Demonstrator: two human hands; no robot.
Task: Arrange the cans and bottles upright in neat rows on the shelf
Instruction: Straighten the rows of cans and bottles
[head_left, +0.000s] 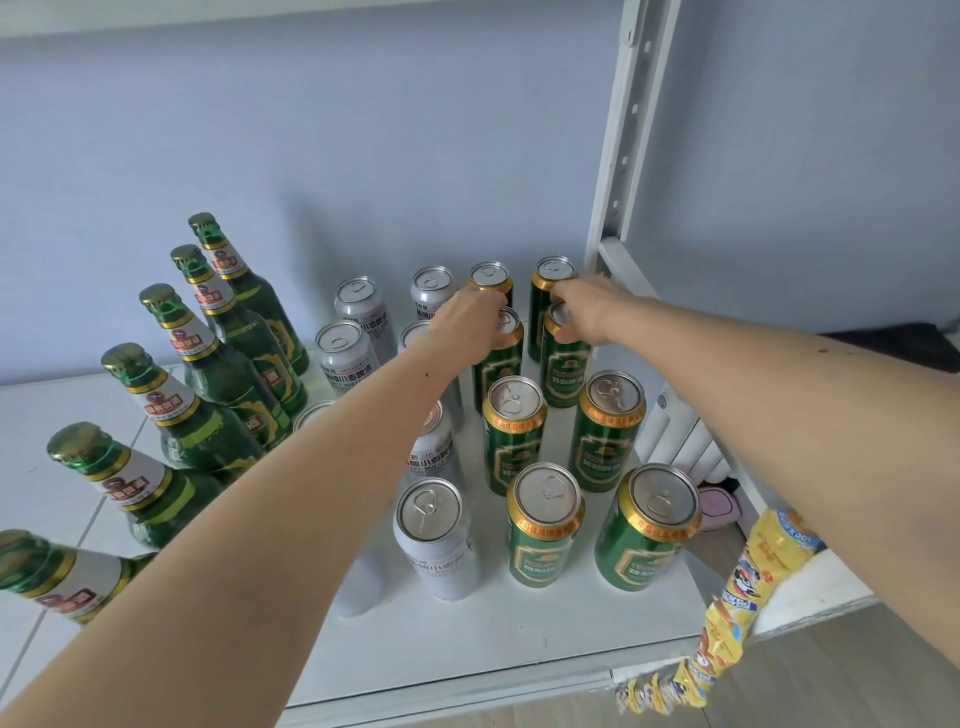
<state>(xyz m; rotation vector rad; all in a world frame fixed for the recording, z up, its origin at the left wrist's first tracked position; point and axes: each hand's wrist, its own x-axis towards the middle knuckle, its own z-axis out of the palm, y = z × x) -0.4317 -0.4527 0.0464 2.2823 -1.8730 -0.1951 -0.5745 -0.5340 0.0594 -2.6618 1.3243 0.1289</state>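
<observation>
You are reaching both arms toward the upper centre of the frame: your left hand (470, 322) is gripping one green gold-rimmed metal can (500, 364), your right hand (584, 312) its neighbour (563, 364), on the white shelf (519, 634).

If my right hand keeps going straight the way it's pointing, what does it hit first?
Probably the rearmost green can just beyond your right hand, which grips the second green can; depth is unclear.

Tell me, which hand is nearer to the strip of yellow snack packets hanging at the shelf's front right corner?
The right hand. Both grip green cans far back on the shelf, well away from the yellow snack packets, but the left hand sits further left, beyond the right one.
</observation>
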